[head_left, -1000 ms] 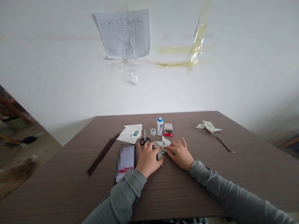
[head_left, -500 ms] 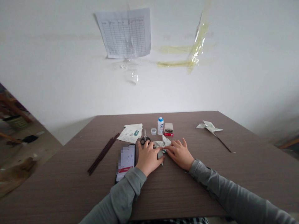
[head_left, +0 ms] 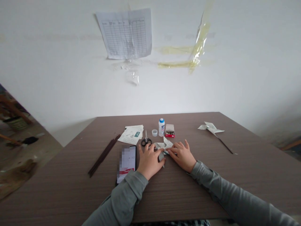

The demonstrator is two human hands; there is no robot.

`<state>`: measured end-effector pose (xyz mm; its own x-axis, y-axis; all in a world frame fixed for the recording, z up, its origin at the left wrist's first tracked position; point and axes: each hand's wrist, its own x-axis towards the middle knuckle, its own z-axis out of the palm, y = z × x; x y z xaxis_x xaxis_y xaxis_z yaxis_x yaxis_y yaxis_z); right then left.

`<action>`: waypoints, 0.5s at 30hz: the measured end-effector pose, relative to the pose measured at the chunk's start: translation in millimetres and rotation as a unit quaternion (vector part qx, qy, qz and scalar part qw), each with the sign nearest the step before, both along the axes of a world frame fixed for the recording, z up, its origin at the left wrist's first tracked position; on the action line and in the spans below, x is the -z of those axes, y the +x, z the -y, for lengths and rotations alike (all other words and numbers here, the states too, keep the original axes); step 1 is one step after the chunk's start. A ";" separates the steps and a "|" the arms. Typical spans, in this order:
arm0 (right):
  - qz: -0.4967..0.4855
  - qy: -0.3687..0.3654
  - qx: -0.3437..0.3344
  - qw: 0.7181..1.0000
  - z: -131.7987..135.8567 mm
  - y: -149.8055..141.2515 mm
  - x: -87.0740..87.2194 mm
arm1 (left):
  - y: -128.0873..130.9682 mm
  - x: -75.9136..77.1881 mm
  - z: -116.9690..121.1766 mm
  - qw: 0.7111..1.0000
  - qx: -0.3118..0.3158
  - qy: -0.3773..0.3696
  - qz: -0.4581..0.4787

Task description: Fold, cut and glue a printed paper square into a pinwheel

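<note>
A folded pinwheel of printed paper [head_left: 167, 142] lies on the table between my hands, its centre partly hidden by my fingers. My left hand [head_left: 150, 161] grips its left and near side with thumb and forefinger, the other fingers bent over the table. From the right, my right hand [head_left: 183, 157] presses its fingertips on the middle of the paper, one finger raised. Black-handled scissors [head_left: 146, 142] lie just beyond my left fingers. A phone [head_left: 126, 161] with a lit screen rests left of that hand.
Beyond my hands stand a white bottle with a blue cap [head_left: 161, 128], a small clear cup [head_left: 154, 132] and a red box of small metal pieces [head_left: 170, 134]. Paper sheets [head_left: 130, 134] and dark sticks [head_left: 103, 156] lie left. Another pinwheel on a stick [head_left: 213, 128] lies right.
Both hands shift very slightly to the right, still on the paper pinwheel. The phone's screen display has changed a little.
</note>
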<state>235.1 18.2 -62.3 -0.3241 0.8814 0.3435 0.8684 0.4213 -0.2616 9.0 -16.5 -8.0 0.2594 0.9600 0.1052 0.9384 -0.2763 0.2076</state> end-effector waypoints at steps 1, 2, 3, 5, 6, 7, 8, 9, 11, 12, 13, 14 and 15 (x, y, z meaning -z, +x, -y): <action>0.006 0.000 0.000 1.000 0.6 -0.5 -0.9 | 0.1 -0.2 0.1 1.000 0.003 -0.003 -0.002; 0.011 -0.001 0.002 1.000 1.1 -1.1 -2.2 | 0.1 -0.3 0.1 1.000 0.005 -0.005 -0.003; 0.016 -0.004 0.004 1.000 1.5 -1.6 -3.8 | -0.1 -0.1 0.0 1.000 0.007 -0.005 -0.003; 0.024 -0.014 0.007 1.000 1.7 -2.6 -7.2 | -0.8 0.9 -0.5 1.000 0.008 -0.003 -0.004; 0.027 -0.019 0.007 0.999 1.6 -3.0 -8.8 | -1.3 1.6 -1.0 1.000 0.009 0.000 -0.004; 0.028 -0.022 0.008 0.999 1.4 -3.5 -10.1 | -1.8 2.3 -1.4 1.000 0.009 0.002 -0.003; 0.029 -0.024 0.008 0.999 1.4 -3.9 -11.1 | -2.3 3.0 -2.0 1.000 0.010 0.005 -0.003; 0.028 -0.023 0.009 0.999 1.4 -4.3 -11.8 | -2.8 3.5 -2.4 1.000 0.011 0.006 -0.003; 0.023 -0.021 0.012 0.999 2.0 -5.0 -12.2 | -3.3 4.3 -3.2 1.000 0.009 0.007 -0.005; 0.020 -0.021 0.012 0.999 2.5 -5.3 -12.1 | -3.4 4.5 -3.3 1.000 0.009 0.007 -0.006; 0.018 -0.022 0.013 1.000 3.0 -5.4 -12.0 | -3.3 4.6 -3.3 1.000 0.008 0.006 -0.007; 0.016 -0.025 0.012 0.999 3.5 -5.3 -11.8 | -3.0 4.8 -3.0 1.000 0.007 0.006 -0.006; 0.013 -0.028 0.012 0.999 3.8 -5.0 -11.5 | -2.7 5.0 -2.7 1.000 0.007 0.005 -0.005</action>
<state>230.1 14.4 -50.8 -0.3120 0.9062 0.2854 0.8847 0.3866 -0.2605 6.2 -13.8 -13.1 0.2730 0.9553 0.1130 0.9367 -0.2908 0.1952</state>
